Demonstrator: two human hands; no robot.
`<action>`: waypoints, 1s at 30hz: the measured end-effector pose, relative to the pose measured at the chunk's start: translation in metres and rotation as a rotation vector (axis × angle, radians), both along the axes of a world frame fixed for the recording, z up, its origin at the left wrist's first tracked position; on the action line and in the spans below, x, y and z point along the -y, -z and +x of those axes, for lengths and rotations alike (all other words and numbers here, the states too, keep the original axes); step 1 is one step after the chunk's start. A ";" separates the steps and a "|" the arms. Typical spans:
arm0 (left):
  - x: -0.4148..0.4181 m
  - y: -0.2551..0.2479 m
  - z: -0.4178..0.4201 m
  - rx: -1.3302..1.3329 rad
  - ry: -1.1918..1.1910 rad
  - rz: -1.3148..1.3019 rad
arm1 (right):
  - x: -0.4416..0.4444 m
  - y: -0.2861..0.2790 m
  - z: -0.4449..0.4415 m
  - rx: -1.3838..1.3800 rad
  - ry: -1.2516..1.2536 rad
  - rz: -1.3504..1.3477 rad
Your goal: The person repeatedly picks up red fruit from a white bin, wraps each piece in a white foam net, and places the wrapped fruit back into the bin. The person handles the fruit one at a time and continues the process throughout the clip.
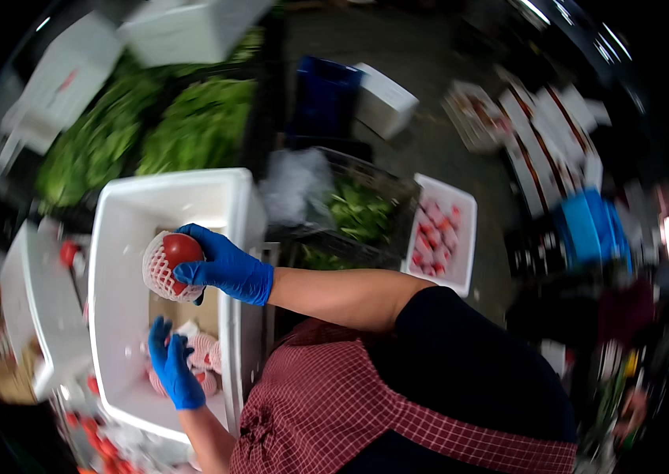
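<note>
My right hand (221,266), in a blue glove, holds a round red fruit (182,255), apparently a tomato, partly covered by a white foam net sleeve (160,269). Both are over a white foam box (242,237). Nearer the picture's bottom, my left hand (175,370), also blue-gloved, is above the same box with its fingers apart and nothing visible in them. Below and beside it, several net-wrapped red fruits (207,349) lie in one end of the box, partly hidden by the hand. Brown cardboard (207,314) shows on the box's bottom.
Leafy greens (198,124) fill crates beyond the box's upper side. Another white foam box (44,314) stands at the left. A smaller foam box (469,237) holds wrapped red fruits. A black crate (370,166) with greens and a plastic bag (299,183) stands between. Loose red fruits (103,444) lie lower left.
</note>
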State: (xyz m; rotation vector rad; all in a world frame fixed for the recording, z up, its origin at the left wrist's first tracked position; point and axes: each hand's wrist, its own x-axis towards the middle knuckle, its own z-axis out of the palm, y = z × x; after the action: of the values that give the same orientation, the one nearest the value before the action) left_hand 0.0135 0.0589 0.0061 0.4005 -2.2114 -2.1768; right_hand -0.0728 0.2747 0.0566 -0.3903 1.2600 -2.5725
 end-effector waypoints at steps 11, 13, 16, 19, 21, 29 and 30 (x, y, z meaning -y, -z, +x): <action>-0.022 0.044 -0.014 0.445 0.518 0.017 | -0.270 0.186 0.119 0.889 0.957 -0.211; -0.031 0.040 -0.020 0.493 0.545 0.019 | -0.327 0.247 0.154 0.951 1.103 -0.210; -0.024 0.029 -0.017 0.509 0.487 -0.024 | -0.391 0.288 0.170 1.106 1.220 -0.197; -0.025 0.015 -0.030 0.489 0.420 -0.071 | -0.454 0.290 0.159 0.878 1.296 -0.336; -0.021 0.008 -0.037 0.480 0.373 -0.075 | -0.473 0.282 0.146 0.845 1.366 -0.280; -0.028 -0.005 -0.043 0.505 0.218 -0.075 | -0.406 0.221 0.053 0.483 1.444 0.207; -0.024 -0.006 -0.038 0.513 0.190 -0.067 | -0.380 0.194 0.043 0.399 1.382 0.238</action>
State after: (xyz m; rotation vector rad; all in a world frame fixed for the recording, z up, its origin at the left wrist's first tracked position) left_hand -0.0249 0.0829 0.0122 0.8653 -2.6636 -2.2831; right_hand -0.0301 0.6545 -0.1372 1.4602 2.0171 -3.0032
